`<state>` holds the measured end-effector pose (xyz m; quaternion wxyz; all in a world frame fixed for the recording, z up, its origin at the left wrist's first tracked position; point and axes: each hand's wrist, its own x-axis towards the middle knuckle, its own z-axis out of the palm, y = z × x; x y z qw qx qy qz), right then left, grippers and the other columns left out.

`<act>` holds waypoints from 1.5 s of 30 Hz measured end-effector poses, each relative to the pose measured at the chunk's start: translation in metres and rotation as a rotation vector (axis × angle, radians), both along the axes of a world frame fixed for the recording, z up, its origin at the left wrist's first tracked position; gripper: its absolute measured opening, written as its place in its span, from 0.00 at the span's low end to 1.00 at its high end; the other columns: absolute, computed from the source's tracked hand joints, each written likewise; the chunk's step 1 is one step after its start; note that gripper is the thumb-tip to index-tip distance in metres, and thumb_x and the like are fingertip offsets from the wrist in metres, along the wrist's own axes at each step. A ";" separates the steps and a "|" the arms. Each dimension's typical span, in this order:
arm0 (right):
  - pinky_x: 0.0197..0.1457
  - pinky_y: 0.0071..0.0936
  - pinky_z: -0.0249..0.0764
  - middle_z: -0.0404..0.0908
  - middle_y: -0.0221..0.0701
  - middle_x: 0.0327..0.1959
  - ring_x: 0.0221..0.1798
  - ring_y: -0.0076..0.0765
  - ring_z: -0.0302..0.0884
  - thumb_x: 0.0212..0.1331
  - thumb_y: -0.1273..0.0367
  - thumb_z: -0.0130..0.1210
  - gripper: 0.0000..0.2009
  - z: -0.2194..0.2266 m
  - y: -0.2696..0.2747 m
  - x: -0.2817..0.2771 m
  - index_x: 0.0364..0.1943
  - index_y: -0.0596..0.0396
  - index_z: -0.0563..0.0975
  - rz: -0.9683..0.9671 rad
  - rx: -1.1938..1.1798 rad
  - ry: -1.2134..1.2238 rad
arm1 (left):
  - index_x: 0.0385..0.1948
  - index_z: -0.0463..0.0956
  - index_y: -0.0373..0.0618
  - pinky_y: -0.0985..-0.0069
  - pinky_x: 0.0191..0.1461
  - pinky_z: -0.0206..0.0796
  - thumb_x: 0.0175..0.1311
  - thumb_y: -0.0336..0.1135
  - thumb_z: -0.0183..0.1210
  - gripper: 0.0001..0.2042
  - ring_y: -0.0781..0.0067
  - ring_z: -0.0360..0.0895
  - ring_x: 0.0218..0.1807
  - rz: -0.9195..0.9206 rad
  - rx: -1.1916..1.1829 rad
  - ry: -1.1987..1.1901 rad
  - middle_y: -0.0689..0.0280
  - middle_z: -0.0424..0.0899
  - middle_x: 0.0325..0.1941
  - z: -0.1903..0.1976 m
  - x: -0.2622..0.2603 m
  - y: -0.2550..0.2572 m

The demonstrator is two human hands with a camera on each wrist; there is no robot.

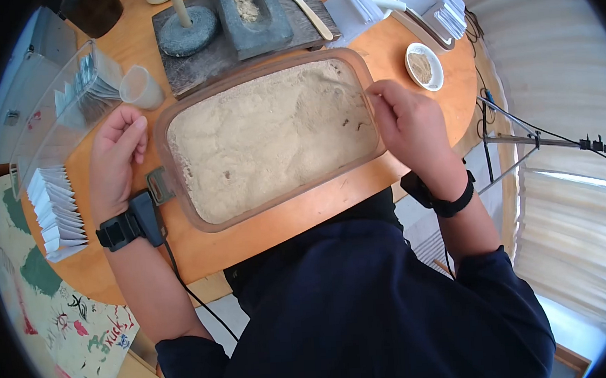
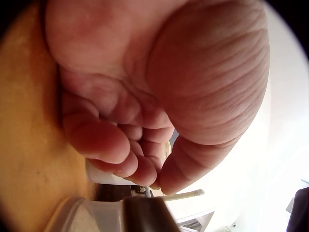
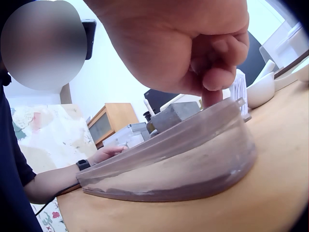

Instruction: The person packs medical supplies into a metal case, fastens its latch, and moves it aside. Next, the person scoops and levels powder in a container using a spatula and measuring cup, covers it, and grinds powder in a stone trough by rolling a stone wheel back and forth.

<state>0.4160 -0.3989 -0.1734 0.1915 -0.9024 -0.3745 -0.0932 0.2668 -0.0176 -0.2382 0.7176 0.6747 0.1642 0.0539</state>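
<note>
A brownish see-through plastic tub (image 1: 277,215) full of pale beige powder (image 1: 264,139) lies across the table before me. Two small dark marks (image 1: 352,124) show in the powder near its right end. My left hand (image 1: 119,156) rests on the table left of the tub, fingers loosely curled, and the left wrist view shows nothing inside them. At the tub's right rim is my right hand (image 1: 411,122), fingers bent; in the right wrist view one finger (image 3: 212,98) points down behind the rim. I cannot tell whether these fingertips pinch anything.
Behind the tub, a dark board (image 1: 175,75) carries a stone grinding wheel (image 1: 187,37), a stone trough (image 1: 264,41) and a brush (image 1: 308,9). A white bowl (image 1: 437,74) of brown powder stands right. At left are a plastic cup (image 1: 143,89) and folded white papers (image 1: 55,210).
</note>
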 end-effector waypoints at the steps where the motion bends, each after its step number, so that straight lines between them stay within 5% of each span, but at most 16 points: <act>1: 0.27 0.37 0.74 0.79 0.38 0.21 0.24 0.46 0.80 0.60 0.73 0.56 0.03 0.002 0.003 -0.003 0.36 0.55 0.78 0.075 -0.010 0.060 | 0.34 0.74 0.47 0.89 0.29 0.54 0.70 0.35 0.57 0.05 0.91 0.64 0.28 -0.004 -0.005 -0.001 0.79 0.70 0.26 0.000 -0.001 0.001; 3: 0.27 0.37 0.74 0.79 0.38 0.21 0.24 0.47 0.80 0.59 0.73 0.56 0.03 0.004 0.005 -0.008 0.36 0.55 0.78 0.158 -0.022 0.121 | 0.34 0.74 0.47 0.89 0.29 0.54 0.70 0.35 0.57 0.05 0.91 0.64 0.28 0.006 0.004 0.004 0.79 0.70 0.26 0.003 -0.001 -0.001; 9: 0.28 0.39 0.75 0.80 0.39 0.21 0.24 0.47 0.80 0.58 0.74 0.56 0.04 0.002 0.008 0.002 0.36 0.54 0.79 -0.026 -0.016 0.040 | 0.34 0.74 0.47 0.89 0.30 0.54 0.70 0.35 0.57 0.05 0.91 0.65 0.28 0.013 0.011 0.016 0.79 0.70 0.26 0.005 0.000 -0.004; 15: 0.28 0.40 0.75 0.79 0.39 0.20 0.24 0.47 0.80 0.58 0.73 0.56 0.04 0.005 0.025 -0.011 0.36 0.55 0.79 0.210 -0.017 0.129 | 0.35 0.74 0.47 0.89 0.30 0.55 0.69 0.36 0.58 0.05 0.91 0.65 0.28 0.004 0.003 0.022 0.79 0.71 0.26 0.006 -0.001 -0.002; 20: 0.27 0.40 0.75 0.79 0.40 0.19 0.23 0.47 0.80 0.57 0.73 0.57 0.04 0.004 0.020 -0.001 0.35 0.54 0.79 -0.032 -0.012 0.074 | 0.34 0.74 0.48 0.89 0.30 0.55 0.69 0.36 0.58 0.05 0.91 0.65 0.28 0.008 0.009 0.026 0.79 0.71 0.26 0.011 0.000 -0.007; 27: 0.27 0.40 0.75 0.80 0.40 0.20 0.23 0.48 0.80 0.58 0.72 0.56 0.03 0.001 0.041 -0.016 0.35 0.54 0.79 0.191 -0.036 0.136 | 0.34 0.75 0.48 0.89 0.30 0.55 0.69 0.37 0.59 0.06 0.91 0.65 0.28 0.012 0.000 0.025 0.79 0.71 0.26 0.010 0.000 -0.007; 33: 0.27 0.41 0.75 0.79 0.40 0.19 0.23 0.49 0.80 0.57 0.72 0.57 0.03 -0.001 0.037 -0.006 0.34 0.54 0.78 0.043 0.018 0.105 | 0.33 0.75 0.49 0.90 0.30 0.55 0.69 0.37 0.59 0.05 0.92 0.65 0.27 0.008 -0.014 0.029 0.80 0.71 0.25 0.009 0.001 -0.006; 41: 0.25 0.41 0.73 0.78 0.39 0.17 0.21 0.48 0.79 0.56 0.72 0.56 0.03 -0.003 0.065 -0.032 0.34 0.54 0.77 0.339 -0.018 0.150 | 0.33 0.75 0.49 0.90 0.30 0.55 0.69 0.38 0.59 0.06 0.92 0.64 0.27 0.012 -0.017 0.032 0.80 0.71 0.25 0.008 0.001 -0.005; 45: 0.24 0.41 0.73 0.78 0.38 0.17 0.21 0.47 0.79 0.56 0.72 0.57 0.03 -0.002 0.063 -0.021 0.34 0.53 0.77 0.143 -0.035 0.062 | 0.35 0.73 0.49 0.89 0.30 0.54 0.70 0.37 0.57 0.06 0.90 0.64 0.27 0.007 0.012 0.048 0.78 0.71 0.26 0.010 0.001 -0.006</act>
